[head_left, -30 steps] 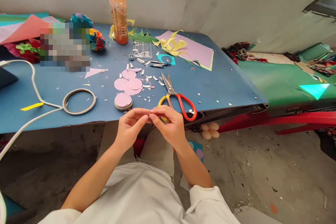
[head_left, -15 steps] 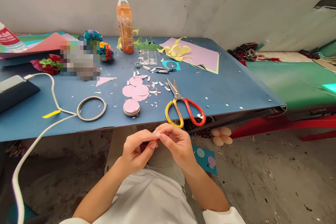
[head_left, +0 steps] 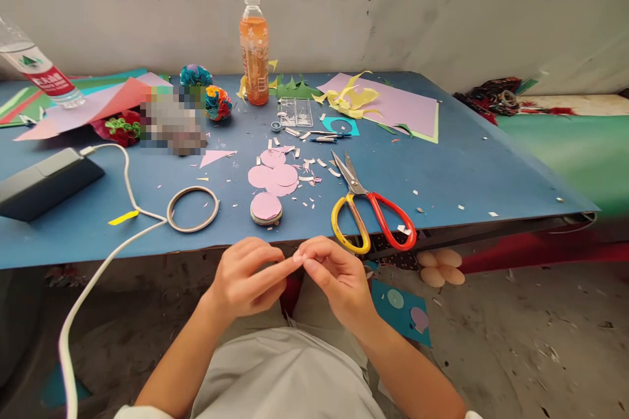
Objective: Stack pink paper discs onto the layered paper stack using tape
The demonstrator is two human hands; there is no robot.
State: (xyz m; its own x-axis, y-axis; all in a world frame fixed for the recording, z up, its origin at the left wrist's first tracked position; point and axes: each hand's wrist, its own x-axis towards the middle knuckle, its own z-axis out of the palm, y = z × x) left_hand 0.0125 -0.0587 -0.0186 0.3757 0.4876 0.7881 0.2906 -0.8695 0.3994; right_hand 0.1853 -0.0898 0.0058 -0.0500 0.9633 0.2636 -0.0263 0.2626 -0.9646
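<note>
- I see my left hand (head_left: 243, 278) and right hand (head_left: 334, 278) held close together, just below the near edge of the blue surface (head_left: 466, 170), above my lap.
- The fingertips of both hands meet in the middle. They pinch at something very small there, but it is too tiny for me to tell what it is.
- My left pointer finger sticks out toward the right hand. The right fingers curl in, with the thumb and pointer pressed together.
- Both forearms come up from the bottom and lean toward each other.
- Just past my right hand lie the scissors (head_left: 366, 206) with one yellow and one red handle.
- Just past my left hand sits a roll with a pink circle (head_left: 266, 207) on top, and more pink circles (head_left: 273, 173) lie behind it.
- A thin tape ring (head_left: 193, 209) lies to the left, touching a white cable (head_left: 122, 242).
</note>
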